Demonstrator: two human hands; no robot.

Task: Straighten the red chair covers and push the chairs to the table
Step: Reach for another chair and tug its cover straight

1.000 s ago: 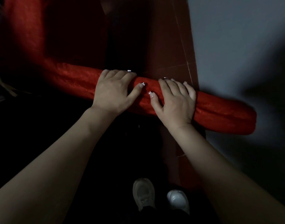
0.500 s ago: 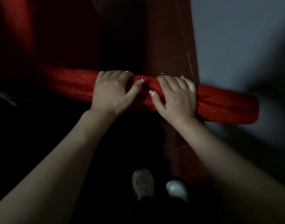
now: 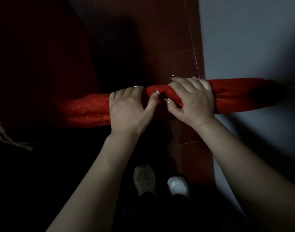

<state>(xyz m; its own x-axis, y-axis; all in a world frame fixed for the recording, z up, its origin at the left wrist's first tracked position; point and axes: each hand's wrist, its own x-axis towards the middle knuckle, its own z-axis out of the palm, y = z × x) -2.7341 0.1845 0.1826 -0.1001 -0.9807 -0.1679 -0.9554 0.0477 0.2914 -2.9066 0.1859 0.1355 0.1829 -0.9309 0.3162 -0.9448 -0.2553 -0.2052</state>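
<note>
As the head camera looks down over both my arms, the largest area is a pale grey surface beyond and to the right of my right fingers; whether it is wall or table I cannot tell. Next in extent, a red-brown tiled floor runs away from my fingertips and back beneath my wrists, its thin joints visible. To the left of my left fingers lies a broad dark red mass, too dim to make out.

The red chair cover is drawn over a padded bar that crosses from left to right directly under both hands. Its right end reaches past my right fingers in front of the grey surface; its left end fades into shadow past my left fingers.

My left hand lies on top of the bar, with its fingers together and curled over the far edge. Its thumb stretches along the near face toward the other hand, making a grip round the covered bar. My right hand sits just beside it, the two thumbs nearly touching. Its fingers wrap over the top and its thumb presses in from the near side, so the cloth is bunched and pinched between them.

Below my wrists, a tan shoe and a white shoe stand near each other on the floor. Well to the left of my left hand, lower than the bar, shows a pale cord, its end split into strands. Smallest of all are the light tips on my thumbnails.
</note>
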